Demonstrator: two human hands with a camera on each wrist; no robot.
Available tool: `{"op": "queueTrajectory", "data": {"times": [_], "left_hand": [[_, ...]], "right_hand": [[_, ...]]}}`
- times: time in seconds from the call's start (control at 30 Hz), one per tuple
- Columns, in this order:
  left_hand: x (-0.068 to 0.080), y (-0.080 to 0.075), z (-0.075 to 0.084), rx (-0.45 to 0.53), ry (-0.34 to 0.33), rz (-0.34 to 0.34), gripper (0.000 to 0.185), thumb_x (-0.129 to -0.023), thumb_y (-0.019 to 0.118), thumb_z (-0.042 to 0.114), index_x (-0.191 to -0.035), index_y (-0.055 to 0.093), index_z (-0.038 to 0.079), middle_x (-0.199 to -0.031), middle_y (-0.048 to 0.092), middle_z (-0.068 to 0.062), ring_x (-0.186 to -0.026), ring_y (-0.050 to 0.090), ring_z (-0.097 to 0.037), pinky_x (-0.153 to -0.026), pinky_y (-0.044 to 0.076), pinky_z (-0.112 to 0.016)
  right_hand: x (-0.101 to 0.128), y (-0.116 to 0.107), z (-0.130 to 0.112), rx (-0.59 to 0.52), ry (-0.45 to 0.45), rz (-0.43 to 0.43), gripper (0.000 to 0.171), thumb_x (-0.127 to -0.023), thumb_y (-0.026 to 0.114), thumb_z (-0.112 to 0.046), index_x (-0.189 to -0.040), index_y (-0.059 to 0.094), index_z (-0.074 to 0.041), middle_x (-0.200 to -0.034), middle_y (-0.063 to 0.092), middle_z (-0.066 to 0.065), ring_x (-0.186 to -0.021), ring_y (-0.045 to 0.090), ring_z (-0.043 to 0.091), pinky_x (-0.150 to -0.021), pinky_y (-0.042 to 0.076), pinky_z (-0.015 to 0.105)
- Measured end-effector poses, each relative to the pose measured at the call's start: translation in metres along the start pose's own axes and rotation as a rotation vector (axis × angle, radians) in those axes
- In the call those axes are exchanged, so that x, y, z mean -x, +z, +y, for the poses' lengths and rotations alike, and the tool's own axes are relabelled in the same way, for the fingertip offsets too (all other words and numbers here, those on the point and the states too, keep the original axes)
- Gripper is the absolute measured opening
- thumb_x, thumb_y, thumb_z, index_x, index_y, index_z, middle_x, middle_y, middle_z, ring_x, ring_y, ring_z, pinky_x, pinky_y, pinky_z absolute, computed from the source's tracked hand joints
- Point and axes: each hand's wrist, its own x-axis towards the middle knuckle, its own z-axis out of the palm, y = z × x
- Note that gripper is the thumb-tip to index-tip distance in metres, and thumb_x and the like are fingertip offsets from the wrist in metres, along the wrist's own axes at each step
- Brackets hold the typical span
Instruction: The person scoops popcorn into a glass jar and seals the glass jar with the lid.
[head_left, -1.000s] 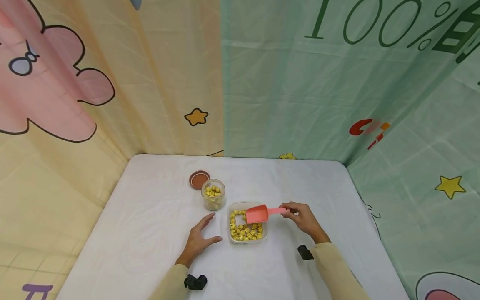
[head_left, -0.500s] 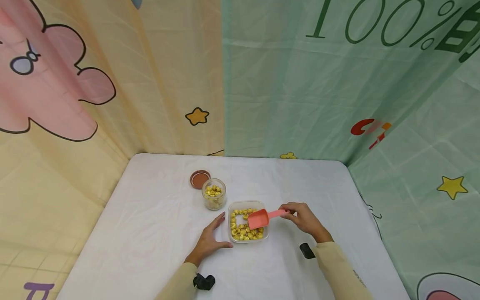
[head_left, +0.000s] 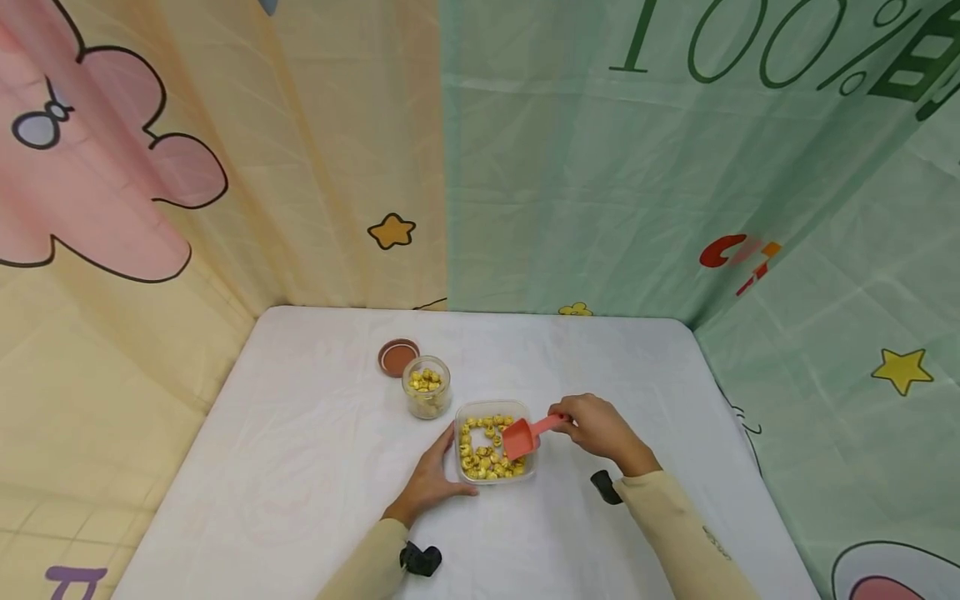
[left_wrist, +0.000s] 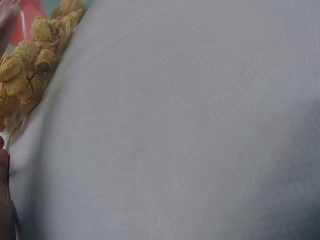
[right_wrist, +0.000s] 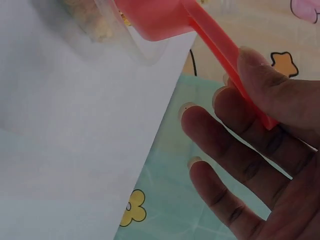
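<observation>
Overhead, the head view takes in the whole white table (head_left: 300,467), its far edge meeting cartoon-printed curtains (head_left: 600,183) in yellow and green that wall it in on three sides. Wide bare cloth lies to the left of the hands and along the near edge, and more on the right toward the green curtain. Only this view shows both hands at once. The left wrist view gives mostly bare tablecloth, with a corner of the clear plastic container (left_wrist: 25,75) at its upper left and the hand itself a mere sliver at the frame's edge. The right wrist view looks up from underneath and shows the hold that the head view hides.

Near the table's middle sits the clear plastic container (head_left: 493,442), square and shallow, partly filled with popcorn (head_left: 483,454). The left hand (head_left: 433,479) rests on the table with relaxed fingers against the container's left wall, curled round nothing. The right hand (head_left: 596,427) holds the red scoop (head_left: 525,435) by its handle: the thumb presses it onto the index finger, while the other fingers (right_wrist: 225,135) spread loose below. The scoop's bowl tilts down into the container's right side, among the popcorn.

Just behind the container, slightly left, stands a small glass jar (head_left: 427,387), open and holding popcorn. Its brown lid (head_left: 398,357) lies flat just behind it.
</observation>
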Motion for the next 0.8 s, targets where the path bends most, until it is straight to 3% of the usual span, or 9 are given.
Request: {"op": "queueTrajectory", "data": {"times": [0.27, 0.57, 0.8], "left_hand": [[-0.002, 0.002, 0.0, 0.001, -0.003, 0.014, 0.122, -0.061, 0.092, 0.031, -0.153, 0.018, 0.001, -0.153, 0.03, -0.022, -0.139, 0.032, -0.039, -0.113, 0.029, -0.053], [-0.003, 0.005, 0.0, -0.007, -0.03, 0.025, 0.117, -0.062, 0.092, 0.03, -0.151, 0.022, 0.001, -0.15, 0.034, -0.023, -0.138, 0.032, -0.04, -0.113, 0.029, -0.055], [-0.004, 0.006, -0.001, -0.006, -0.037, 0.023, 0.114, -0.064, 0.091, 0.029, -0.151, 0.023, 0.002, -0.15, 0.035, -0.022, -0.138, 0.032, -0.04, -0.112, 0.029, -0.056]], "right_hand": [[-0.006, -0.007, -0.01, 0.072, -0.049, -0.032, 0.002, -0.084, 0.075, -0.013, -0.085, 0.073, -0.012, -0.072, 0.061, -0.01, -0.062, 0.046, 0.007, -0.054, 0.042, 0.019], [-0.009, 0.003, -0.017, 0.105, -0.055, -0.081, 0.01, -0.083, 0.075, -0.009, -0.077, 0.071, -0.016, -0.065, 0.054, -0.012, -0.058, 0.042, 0.008, -0.05, 0.037, 0.02], [-0.006, 0.018, -0.012, 0.024, 0.029, -0.06, 0.007, -0.086, 0.073, -0.016, -0.079, 0.072, -0.016, -0.066, 0.055, -0.011, -0.058, 0.043, 0.008, -0.05, 0.037, 0.02]]}}
